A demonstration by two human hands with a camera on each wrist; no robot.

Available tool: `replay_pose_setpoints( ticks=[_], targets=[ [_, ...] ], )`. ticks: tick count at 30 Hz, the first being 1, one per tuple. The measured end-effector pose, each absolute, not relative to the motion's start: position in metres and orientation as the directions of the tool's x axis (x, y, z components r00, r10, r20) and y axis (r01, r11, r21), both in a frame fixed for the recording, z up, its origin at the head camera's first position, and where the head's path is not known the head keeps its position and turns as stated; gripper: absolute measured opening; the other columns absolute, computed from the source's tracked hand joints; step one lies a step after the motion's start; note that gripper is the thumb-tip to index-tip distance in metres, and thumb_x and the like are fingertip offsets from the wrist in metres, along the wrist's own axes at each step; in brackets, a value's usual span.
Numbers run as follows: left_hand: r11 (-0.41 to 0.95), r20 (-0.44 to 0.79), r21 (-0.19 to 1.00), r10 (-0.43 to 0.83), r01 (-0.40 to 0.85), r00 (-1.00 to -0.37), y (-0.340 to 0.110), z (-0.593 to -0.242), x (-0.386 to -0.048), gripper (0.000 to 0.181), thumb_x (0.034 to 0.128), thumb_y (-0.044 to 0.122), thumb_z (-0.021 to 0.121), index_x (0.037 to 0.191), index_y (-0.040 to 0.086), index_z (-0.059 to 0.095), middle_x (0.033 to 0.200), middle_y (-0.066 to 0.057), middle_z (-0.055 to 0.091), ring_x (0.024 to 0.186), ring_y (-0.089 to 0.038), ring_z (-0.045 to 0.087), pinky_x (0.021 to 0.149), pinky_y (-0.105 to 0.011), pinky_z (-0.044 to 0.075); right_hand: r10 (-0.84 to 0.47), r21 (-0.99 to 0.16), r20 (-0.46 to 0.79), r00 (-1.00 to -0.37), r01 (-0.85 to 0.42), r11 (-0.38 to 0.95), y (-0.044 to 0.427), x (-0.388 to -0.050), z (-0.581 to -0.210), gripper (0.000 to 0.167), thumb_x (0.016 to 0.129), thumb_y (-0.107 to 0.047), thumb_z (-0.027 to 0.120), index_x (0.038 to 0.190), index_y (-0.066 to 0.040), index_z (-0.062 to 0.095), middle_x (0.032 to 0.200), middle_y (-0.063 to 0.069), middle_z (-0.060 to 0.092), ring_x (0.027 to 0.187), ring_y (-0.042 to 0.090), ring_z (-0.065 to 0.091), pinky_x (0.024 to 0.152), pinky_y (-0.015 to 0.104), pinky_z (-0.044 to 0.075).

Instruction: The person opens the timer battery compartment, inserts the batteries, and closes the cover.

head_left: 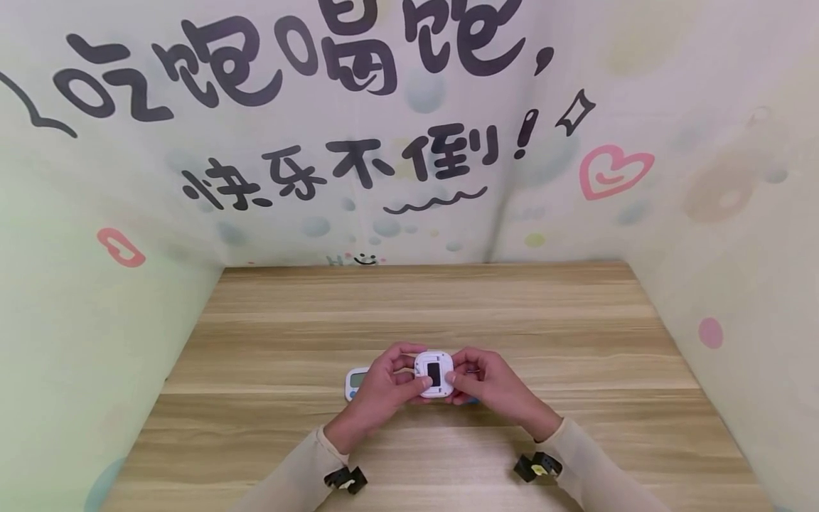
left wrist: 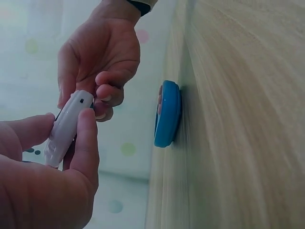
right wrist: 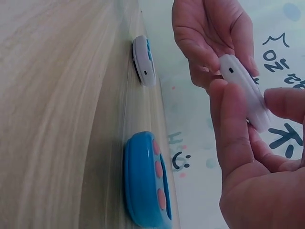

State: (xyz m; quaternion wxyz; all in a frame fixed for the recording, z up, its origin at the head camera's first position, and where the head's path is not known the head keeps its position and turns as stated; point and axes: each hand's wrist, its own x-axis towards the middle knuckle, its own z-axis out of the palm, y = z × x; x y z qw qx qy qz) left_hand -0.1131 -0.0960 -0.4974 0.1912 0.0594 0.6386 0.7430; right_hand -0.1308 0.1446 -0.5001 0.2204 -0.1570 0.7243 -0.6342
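Both hands hold a small white digital timer above the table, its back with a dark rectangle turned up toward the head view. My left hand pinches its left side, with the thumb lying on the back near the dark rectangle. From the other side, my right hand grips the right edge between thumb and fingers. In the right wrist view a small dark slot shows on the timer's white rim. The timer's front is hidden from the head view.
A second white timer with a grey screen and blue buttons lies on the wooden table, partly behind the left hand. A blue timer with pink buttons lies beneath the right hand. Printed walls border the table at the back and sides.
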Motion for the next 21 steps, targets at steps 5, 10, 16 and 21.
replay_pose_setpoints(
  ticks=[5,10,16,21],
  targets=[
    [-0.160,-0.138,0.966,0.351,-0.204,-0.926,-0.0967,-0.4978,-0.1128,0.055,0.0952,-0.004,0.073,0.145,0.004,0.051,0.124,-0.013,0.061,0.102,-0.019,0.071,0.096,-0.060,0.062,-0.495,-0.992,-0.111,-0.862,0.065,0.109,0.1424,-0.1305,-0.4971,0.030,0.104,-0.016,0.070,0.119,0.009,0.061,0.099,0.013,0.072,0.082,0.022,0.078,0.074,0.039,0.070],
    [-0.173,-0.115,0.969,0.318,-0.177,-0.941,-0.0974,-0.4979,-0.1124,0.054,0.0931,-0.005,0.074,0.144,0.004,0.057,0.130,-0.014,0.060,0.108,-0.020,0.071,0.099,-0.049,0.064,-0.460,-0.995,-0.077,-0.884,0.040,0.089,0.1428,-0.1308,-0.4970,0.029,0.104,-0.017,0.069,0.121,0.006,0.062,0.108,0.017,0.071,0.085,0.029,0.079,0.073,0.039,0.070],
    [-0.038,-0.111,0.991,0.263,-0.125,-0.958,-0.0978,-0.4966,-0.1119,0.056,0.0936,0.009,0.079,0.147,0.011,0.062,0.137,-0.015,0.065,0.121,-0.027,0.068,0.088,-0.024,0.063,-0.435,-0.990,-0.030,-0.900,-0.035,0.139,0.1444,-0.1321,-0.5011,0.025,0.101,-0.020,0.074,0.121,-0.006,0.066,0.102,0.018,0.075,0.080,0.033,0.075,0.067,0.040,0.067],
    [0.032,-0.111,0.994,0.229,-0.107,-0.967,-0.0959,-0.4942,-0.1118,0.059,0.0943,0.019,0.081,0.148,0.009,0.059,0.134,-0.014,0.069,0.117,-0.028,0.069,0.085,-0.021,0.062,-0.409,-0.963,0.059,-0.911,-0.160,0.217,0.1421,-0.1299,-0.4984,0.027,0.100,-0.022,0.076,0.125,-0.016,0.072,0.112,0.010,0.076,0.085,0.035,0.077,0.068,0.033,0.066]
  ],
)
